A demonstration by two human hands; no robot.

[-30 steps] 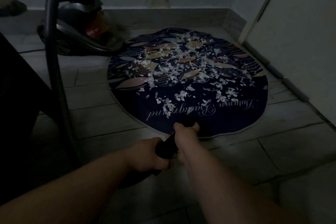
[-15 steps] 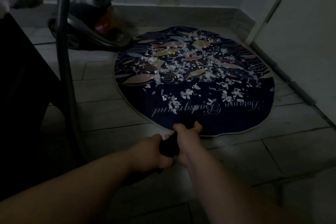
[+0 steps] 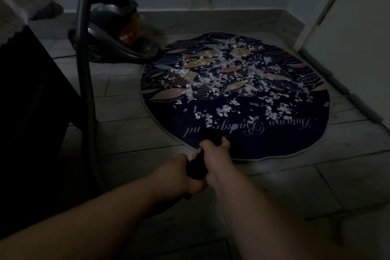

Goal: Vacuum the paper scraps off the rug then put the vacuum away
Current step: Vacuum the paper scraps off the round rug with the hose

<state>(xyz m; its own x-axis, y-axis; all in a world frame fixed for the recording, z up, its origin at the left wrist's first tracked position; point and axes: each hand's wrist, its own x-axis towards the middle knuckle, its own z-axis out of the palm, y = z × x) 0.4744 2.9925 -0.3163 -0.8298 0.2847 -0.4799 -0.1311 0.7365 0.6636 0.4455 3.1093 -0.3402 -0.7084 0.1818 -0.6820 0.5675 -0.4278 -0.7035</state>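
- A dim room, seen looking down over two bare forearms at a tiled floor (image 3: 126, 107).
- A round dark rug (image 3: 274, 143) with a leaf pattern lies on the floor. Its far edge is near the skirting of the back wall, and pale script lettering runs along its near edge.
- White paper scraps (image 3: 221, 74) lie thickly over the middle and far half of the rug. They thin out toward the lettering, and the strip at the near edge is bare of them.
- Both hands hold a black vacuum wand (image 3: 196, 167). The left grip (image 3: 185, 173) is wrapped round the part nearer the body. The right grip (image 3: 215, 154) is curled round it further forward.
- The wand's tip points at the rug's near edge, over the lettering. The nozzle is too dark to make out, so I cannot tell whether it touches the rug.
- A ribbed hose (image 3: 84, 69) rises in an arch on the left and joins a canister vacuum (image 3: 118, 38), which stands on the floor just beside the rug's far-left edge.
- My reading is that the vacuuming has barely begun, since nearly all the scraps are on the rug.
- The whole scattered area has to be swept before the vacuum is put away, and no storage place shows.
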